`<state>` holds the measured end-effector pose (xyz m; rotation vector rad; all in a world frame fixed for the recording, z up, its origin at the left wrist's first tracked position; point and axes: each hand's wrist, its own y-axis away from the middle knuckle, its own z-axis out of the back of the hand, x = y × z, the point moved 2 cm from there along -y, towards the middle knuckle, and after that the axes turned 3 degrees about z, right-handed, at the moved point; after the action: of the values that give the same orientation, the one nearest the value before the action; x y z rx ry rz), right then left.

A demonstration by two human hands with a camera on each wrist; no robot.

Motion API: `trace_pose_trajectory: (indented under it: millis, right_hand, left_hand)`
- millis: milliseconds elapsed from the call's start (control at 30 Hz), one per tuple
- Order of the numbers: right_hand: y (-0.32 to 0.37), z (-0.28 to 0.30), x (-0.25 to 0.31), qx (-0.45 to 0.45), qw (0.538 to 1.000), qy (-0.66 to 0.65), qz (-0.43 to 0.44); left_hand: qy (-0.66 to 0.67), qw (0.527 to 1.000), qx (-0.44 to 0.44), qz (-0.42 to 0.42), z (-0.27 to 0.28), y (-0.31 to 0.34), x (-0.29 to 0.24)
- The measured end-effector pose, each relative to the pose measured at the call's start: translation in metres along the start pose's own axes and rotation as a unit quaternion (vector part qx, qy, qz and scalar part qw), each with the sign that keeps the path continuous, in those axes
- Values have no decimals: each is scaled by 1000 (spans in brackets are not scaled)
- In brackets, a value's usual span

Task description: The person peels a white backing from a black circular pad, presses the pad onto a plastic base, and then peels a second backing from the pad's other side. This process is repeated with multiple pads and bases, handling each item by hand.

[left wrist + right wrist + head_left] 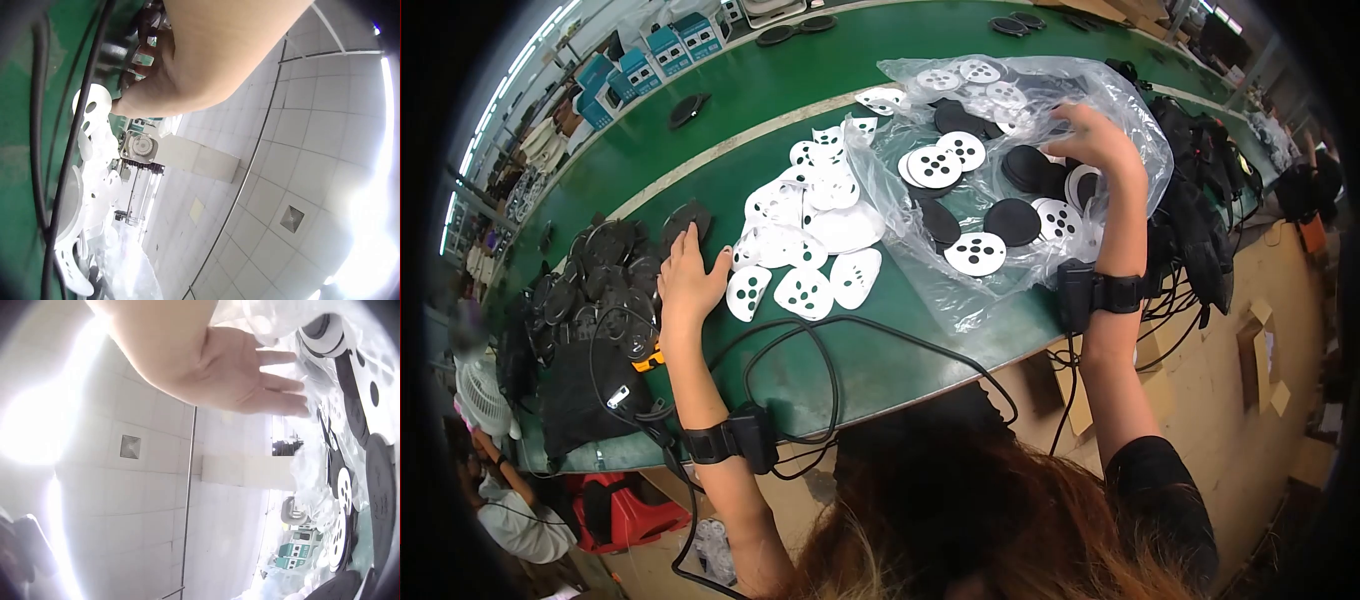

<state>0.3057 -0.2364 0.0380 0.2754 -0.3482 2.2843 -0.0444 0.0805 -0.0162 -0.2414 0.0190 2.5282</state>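
Note:
My left hand (690, 285) reaches over the left of the green table, thumb spread apart. Its fingertips are at a dark round disc (686, 222) on the edge of a pile of black discs (605, 265). In the left wrist view the left hand (165, 78) partly hides dark shiny pieces. My right hand (1100, 140) is over a clear plastic bag (985, 295), fingers extended; nothing shows in its grasp. In the right wrist view, the fingers of the right hand (244, 375) point toward the bag. White discs with holes (975, 254) and black discs (1012, 222) lie in the bag.
White perforated pieces (808, 292) are heaped between the hands. A black cable (835, 370) loops along the table's (900, 365) near edge. A black pouch (585, 400) lies at left. Blue boxes (668, 48) line the back, and black bags (1205, 190) sit at right.

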Motion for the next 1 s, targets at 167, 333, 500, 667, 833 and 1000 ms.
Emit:
trace_pose_trajectory:
  millis: [167,333,500,667,833,1000]
  right_hand:
    - [18,5,10,135,989,8,-65]
    - [37,-14,-3,93,971,211,-62]
    - [22,-27,-33,126,972,197,-17]
    - [16,-3,-16,239,954,181,21]
    - [17,-4,-16,221,931,232,173]
    - [29,-3,-23,144,946,117,265]
  left_hand:
    - [15,1000,16,9,-1,-3,4]
    - [8,999,30,13,-1,-1,5]
    - [-3,999,46,0,-3,-2,3]
    - [11,998,57,5,-2,-2,2]
    - [-12,999,36,-1,3,2,-2]
    - [-20,999,47,6,3,2,-3]
